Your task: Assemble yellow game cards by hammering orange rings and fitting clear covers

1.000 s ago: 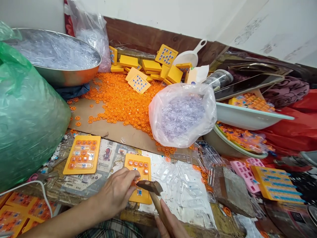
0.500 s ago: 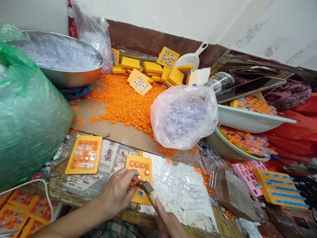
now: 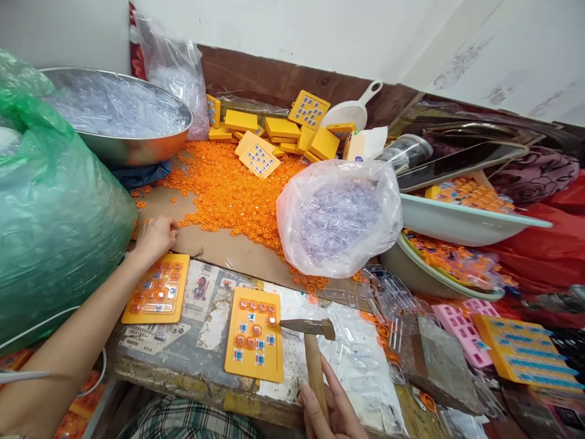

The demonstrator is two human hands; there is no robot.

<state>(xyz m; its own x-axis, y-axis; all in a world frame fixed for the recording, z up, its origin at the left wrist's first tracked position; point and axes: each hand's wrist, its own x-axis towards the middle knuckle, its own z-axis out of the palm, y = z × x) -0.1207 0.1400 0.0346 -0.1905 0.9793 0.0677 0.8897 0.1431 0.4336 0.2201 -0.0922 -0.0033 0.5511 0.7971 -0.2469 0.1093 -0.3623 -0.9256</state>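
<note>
My right hand grips the wooden handle of a hammer, its metal head raised just right of a yellow plastic board. Clear-topped orange pieces sit in some of that board's places; other places show small blue-and-white parts. At the left edge of the orange heap, my left hand rests on the cardboard with its fingers curled together beside loose orange rings. What they pinch, if anything, is hidden. Below its wrist lies a second yellow board with orange pieces and clear oblong covers, partly behind my forearm.
A green plastic bag bulges at the left, beside a metal basin of clear parts. A white bag of clear pieces stands mid-table. Yellow boards pile at the back. A stone block sits to the right.
My left hand has left the nearer board and reached up-left to the heap's edge. The hammer has moved right and lifted off that board, uncovering it.
</note>
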